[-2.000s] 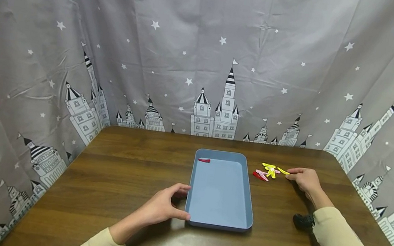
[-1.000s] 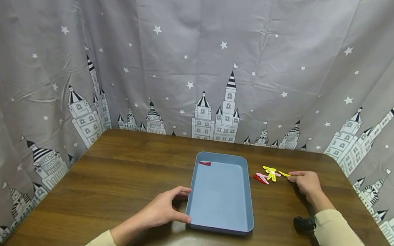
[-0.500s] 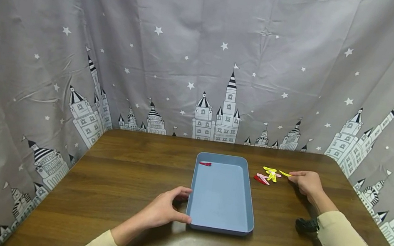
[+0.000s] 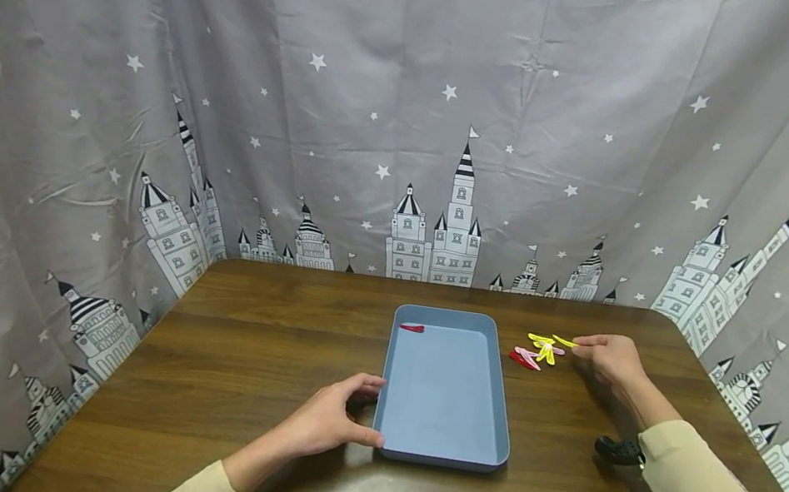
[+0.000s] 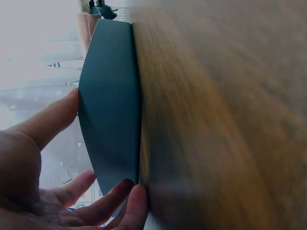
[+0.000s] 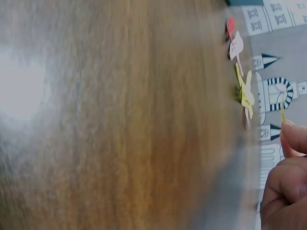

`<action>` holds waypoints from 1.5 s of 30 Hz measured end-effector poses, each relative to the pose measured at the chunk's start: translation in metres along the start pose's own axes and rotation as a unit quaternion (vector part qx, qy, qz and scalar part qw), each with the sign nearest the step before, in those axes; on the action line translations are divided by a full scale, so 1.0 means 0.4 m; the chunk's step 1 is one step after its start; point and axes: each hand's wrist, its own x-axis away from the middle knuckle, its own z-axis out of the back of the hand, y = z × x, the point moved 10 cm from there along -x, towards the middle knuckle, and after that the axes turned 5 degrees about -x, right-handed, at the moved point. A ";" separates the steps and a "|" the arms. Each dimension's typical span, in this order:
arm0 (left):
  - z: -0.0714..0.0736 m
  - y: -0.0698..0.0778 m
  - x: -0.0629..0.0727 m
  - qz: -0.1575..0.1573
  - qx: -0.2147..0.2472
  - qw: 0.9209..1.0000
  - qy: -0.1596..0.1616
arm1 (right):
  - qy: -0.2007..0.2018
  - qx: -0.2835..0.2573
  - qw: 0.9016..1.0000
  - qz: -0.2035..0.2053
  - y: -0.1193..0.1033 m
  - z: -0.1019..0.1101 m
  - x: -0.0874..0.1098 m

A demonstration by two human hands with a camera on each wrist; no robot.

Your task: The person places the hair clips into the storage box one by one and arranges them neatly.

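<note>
My right hand (image 4: 609, 360) pinches a yellow snap hair clip (image 4: 562, 341) between thumb and fingertips. In the right wrist view that clip (image 6: 282, 111) stands out from the fingertips, seen as a thin edge. A small cluster of yellow, pink and red hair clips (image 4: 528, 356) lies on the table just left of this hand. My left hand (image 4: 328, 416) is spread along the left side of a blue-grey tray (image 4: 446, 388), its thumb and fingertips touching the wall. Inside the tray, near its far left corner, lies one red hair clip (image 4: 412, 328).
The tray stands on a brown wooden table (image 4: 263, 320). A grey curtain (image 4: 354, 106) with printed castles and stars hangs behind and at both sides. A black wrist strap (image 4: 619, 451) shows below the right sleeve.
My right hand holds the yellow clip throughout; it has lifted slightly and shifted left, towards the cluster, since half a second ago. The left hand and tray stay put.
</note>
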 end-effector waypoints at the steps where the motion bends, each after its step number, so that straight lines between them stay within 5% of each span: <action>1: 0.000 0.000 0.000 0.000 -0.001 1.000 0.000 | -0.004 -0.004 1.000 0.000 -0.004 -0.004 0.001; 45: 0.000 0.002 0.002 0.002 0.003 1.000 -0.001 | -0.079 0.030 0.996 0.022 -0.192 -0.193 -0.003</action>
